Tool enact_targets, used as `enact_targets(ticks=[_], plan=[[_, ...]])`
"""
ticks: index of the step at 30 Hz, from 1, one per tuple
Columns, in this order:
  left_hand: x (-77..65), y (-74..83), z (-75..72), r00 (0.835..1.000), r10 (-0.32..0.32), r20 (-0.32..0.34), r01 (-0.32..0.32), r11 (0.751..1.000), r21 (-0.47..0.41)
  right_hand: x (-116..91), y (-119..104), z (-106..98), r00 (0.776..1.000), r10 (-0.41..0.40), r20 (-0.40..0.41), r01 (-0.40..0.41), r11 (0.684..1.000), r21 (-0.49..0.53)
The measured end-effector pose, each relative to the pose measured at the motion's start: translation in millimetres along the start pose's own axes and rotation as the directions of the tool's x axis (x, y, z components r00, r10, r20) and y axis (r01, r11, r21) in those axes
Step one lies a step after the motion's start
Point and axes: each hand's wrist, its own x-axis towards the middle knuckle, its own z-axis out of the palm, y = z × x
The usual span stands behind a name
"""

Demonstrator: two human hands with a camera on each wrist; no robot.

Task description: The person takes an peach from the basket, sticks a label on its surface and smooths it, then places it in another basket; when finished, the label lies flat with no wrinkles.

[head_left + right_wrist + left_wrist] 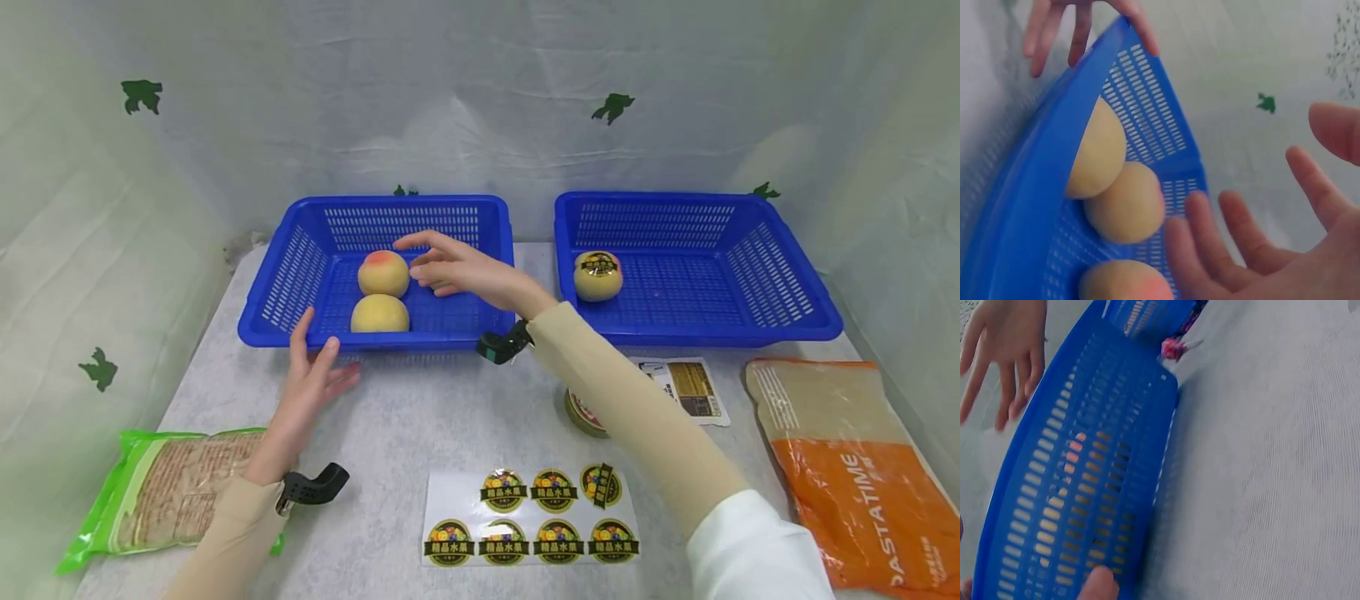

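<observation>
My right hand (pixel 468 273) hangs over the left blue basket (pixel 442 340), fingers spread and bent a little, holding nothing. Just left of its fingertips lies a yellow peach with a red top (pixel 382 275), and a second peach (pixel 380 314) sits against the front wall. A third peach (pixel 1125 281) appears at the bottom of the right wrist view; the head view does not show it. By the basket's front left rim is my left hand (pixel 303 387), its fingers extended and nothing in its grasp.
The right blue basket (pixel 712 333) contains a peach with a round label (pixel 597 283). In front lies a sheet of fruit stickers (pixel 450 492). A round tin (pixel 583 417), a white packet (pixel 693 392), an orange bag (pixel 847 492) and a green-edged bag (pixel 180 492) are on the table.
</observation>
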Motion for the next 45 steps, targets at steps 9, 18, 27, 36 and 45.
enact_targets(ticks=[9,18,27,36,45], plan=[[6.7,-1.3,29.8,0.957,-0.060,-0.285,0.016,0.988,-0.154,39,21,24,0.966,0.247,-0.074,-0.235,0.962,0.136],[11.5,-6.1,39.2,0.930,-0.025,-0.366,-0.062,0.973,-0.224,60,38,49,0.950,0.296,-0.097,-0.282,0.950,0.133],[10.6,-7.8,40.3,0.924,-0.018,-0.382,-0.074,0.972,-0.225,74,49,62,0.967,0.254,-0.023,-0.255,0.964,-0.068],[10.4,-6.9,41.7,0.919,-0.014,-0.394,-0.072,0.977,-0.203,69,49,63,0.974,0.192,-0.121,-0.207,0.970,-0.126],[10.5,-9.9,39.9,0.920,0.009,-0.393,-0.094,0.976,-0.198,50,38,43,0.979,0.177,-0.103,-0.179,0.984,-0.012]])
